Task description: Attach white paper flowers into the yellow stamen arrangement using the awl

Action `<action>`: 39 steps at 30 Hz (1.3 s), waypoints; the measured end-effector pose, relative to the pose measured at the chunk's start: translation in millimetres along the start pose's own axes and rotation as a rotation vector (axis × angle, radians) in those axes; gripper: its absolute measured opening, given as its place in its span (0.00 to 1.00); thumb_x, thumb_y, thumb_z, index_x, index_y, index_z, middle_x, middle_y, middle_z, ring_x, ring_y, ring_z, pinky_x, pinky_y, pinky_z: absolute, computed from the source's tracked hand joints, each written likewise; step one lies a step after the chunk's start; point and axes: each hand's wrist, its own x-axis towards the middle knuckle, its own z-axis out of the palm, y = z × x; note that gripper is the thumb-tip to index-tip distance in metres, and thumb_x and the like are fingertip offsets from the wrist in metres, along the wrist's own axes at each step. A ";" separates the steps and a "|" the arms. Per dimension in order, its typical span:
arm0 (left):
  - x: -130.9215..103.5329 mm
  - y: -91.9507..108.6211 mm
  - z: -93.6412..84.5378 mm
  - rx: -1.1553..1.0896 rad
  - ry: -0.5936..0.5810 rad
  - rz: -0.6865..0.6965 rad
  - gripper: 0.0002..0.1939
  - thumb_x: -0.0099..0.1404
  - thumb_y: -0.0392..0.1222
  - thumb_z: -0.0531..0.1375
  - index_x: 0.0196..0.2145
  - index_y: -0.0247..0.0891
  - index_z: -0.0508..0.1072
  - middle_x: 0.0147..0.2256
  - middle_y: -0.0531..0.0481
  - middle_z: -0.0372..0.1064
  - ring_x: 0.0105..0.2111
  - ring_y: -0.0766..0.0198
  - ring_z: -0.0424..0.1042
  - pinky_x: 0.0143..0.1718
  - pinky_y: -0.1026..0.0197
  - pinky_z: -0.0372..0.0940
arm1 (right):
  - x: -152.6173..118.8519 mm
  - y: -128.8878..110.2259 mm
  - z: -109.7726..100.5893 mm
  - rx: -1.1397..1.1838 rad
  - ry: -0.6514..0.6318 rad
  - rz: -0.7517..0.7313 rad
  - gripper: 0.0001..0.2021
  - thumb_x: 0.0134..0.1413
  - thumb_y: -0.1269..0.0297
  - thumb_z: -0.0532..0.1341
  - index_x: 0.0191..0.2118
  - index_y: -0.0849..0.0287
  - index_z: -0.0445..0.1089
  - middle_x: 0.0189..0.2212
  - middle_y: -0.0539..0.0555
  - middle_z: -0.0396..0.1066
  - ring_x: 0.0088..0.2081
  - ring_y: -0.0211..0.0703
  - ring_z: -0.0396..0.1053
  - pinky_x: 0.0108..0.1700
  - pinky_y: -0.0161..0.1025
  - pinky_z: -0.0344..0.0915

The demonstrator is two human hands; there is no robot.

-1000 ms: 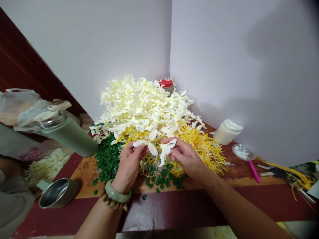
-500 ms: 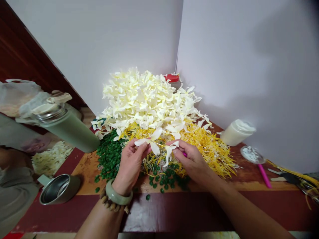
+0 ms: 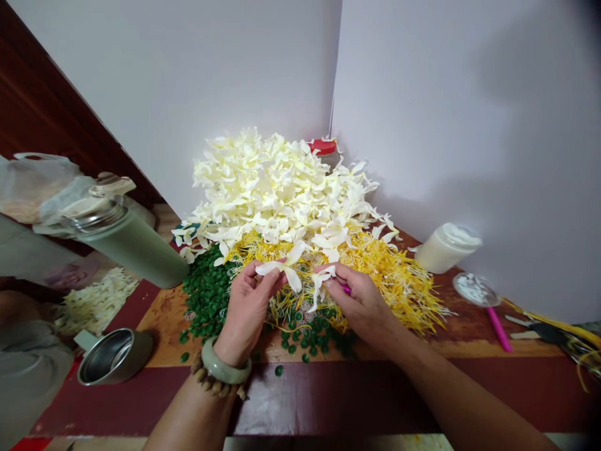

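Note:
My left hand [image 3: 248,297], with a pale bangle and a beaded bracelet at its wrist, pinches a white artificial flower petal piece [image 3: 292,275] between thumb and fingers. Close beside it, my right hand [image 3: 359,297] pinches a second, smaller-looking white petal piece [image 3: 318,283]. A bit of a magenta stick [image 3: 346,289] shows among the right fingers; its rest is hidden. Both hands are just above yellow and white stamen strands [image 3: 399,288] and loose green discs [image 3: 307,338]. Behind them rises a large heap of white petal pieces [image 3: 277,181].
Left on the table stand a green flask [image 3: 136,244] and a metal cup [image 3: 115,357]. Green pieces [image 3: 204,294] are piled near the left hand. To the right are a white-filled jar [image 3: 446,247], a dish with white paste [image 3: 474,289] and a magenta-handled tool [image 3: 498,329]. A person's sleeve [image 3: 28,357] shows left.
The thin yellow strand that spanned the gap between my hands no longer shows there. Both hands keep their pinches and have hardly moved.

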 end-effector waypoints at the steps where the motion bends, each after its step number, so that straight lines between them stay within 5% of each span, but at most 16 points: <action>1: 0.0 0.4 0.2 0.042 -0.003 0.023 0.06 0.51 0.38 0.62 0.27 0.35 0.69 0.35 0.50 0.73 0.32 0.68 0.69 0.39 0.63 0.64 | -0.2 0.8 0.4 -0.001 -0.005 0.001 0.10 0.55 0.69 0.50 0.37 0.60 0.67 0.22 0.47 0.61 0.25 0.34 0.57 0.28 0.32 0.54; 6: -1.2 -0.4 2.1 0.291 -0.084 0.119 0.05 0.51 0.37 0.62 0.24 0.34 0.68 0.38 0.46 0.73 0.29 0.68 0.69 0.33 0.65 0.62 | -0.7 3.2 3.8 -0.040 -0.007 -0.008 0.07 0.55 0.68 0.50 0.31 0.60 0.64 0.22 0.46 0.60 0.25 0.34 0.57 0.28 0.32 0.53; 13: -9.3 -5.9 10.1 0.205 -0.193 0.028 0.05 0.53 0.37 0.61 0.25 0.35 0.67 0.37 0.47 0.74 0.28 0.69 0.69 0.31 0.66 0.63 | -0.5 3.5 10.1 -0.114 0.014 -0.010 0.09 0.55 0.68 0.50 0.24 0.58 0.56 0.19 0.44 0.54 0.22 0.33 0.52 0.25 0.32 0.49; 24: -14.3 -4.1 14.5 0.137 -0.172 0.008 0.05 0.53 0.35 0.61 0.23 0.35 0.67 0.37 0.48 0.74 0.24 0.73 0.66 0.26 0.70 0.61 | -0.1 6.4 10.9 0.111 -0.035 0.099 0.11 0.55 0.64 0.50 0.24 0.57 0.50 0.16 0.42 0.50 0.19 0.31 0.48 0.21 0.31 0.47; 31: -21.7 -8.7 23.7 0.075 -0.183 0.003 0.06 0.52 0.35 0.61 0.22 0.35 0.66 0.33 0.49 0.74 0.23 0.72 0.66 0.27 0.69 0.62 | 1.6 13.4 18.5 0.282 -0.020 0.100 0.02 0.54 0.67 0.51 0.35 0.58 0.58 0.16 0.41 0.52 0.19 0.31 0.49 0.22 0.31 0.47; 35: -22.6 -6.5 23.5 0.039 -0.218 -0.060 0.06 0.51 0.34 0.61 0.22 0.35 0.65 0.30 0.49 0.73 0.23 0.71 0.66 0.28 0.67 0.62 | 2.9 16.0 18.8 0.305 0.007 0.118 0.11 0.53 0.68 0.52 0.43 0.58 0.57 0.15 0.41 0.54 0.19 0.32 0.50 0.22 0.31 0.47; 39: -20.9 0.1 14.2 -0.116 -0.276 -0.126 0.09 0.51 0.30 0.60 0.30 0.37 0.64 0.40 0.48 0.71 0.37 0.65 0.70 0.40 0.63 0.62 | 4.7 14.9 15.4 0.268 0.000 0.086 0.19 0.53 0.70 0.51 0.52 0.57 0.53 0.15 0.41 0.54 0.19 0.32 0.51 0.23 0.31 0.49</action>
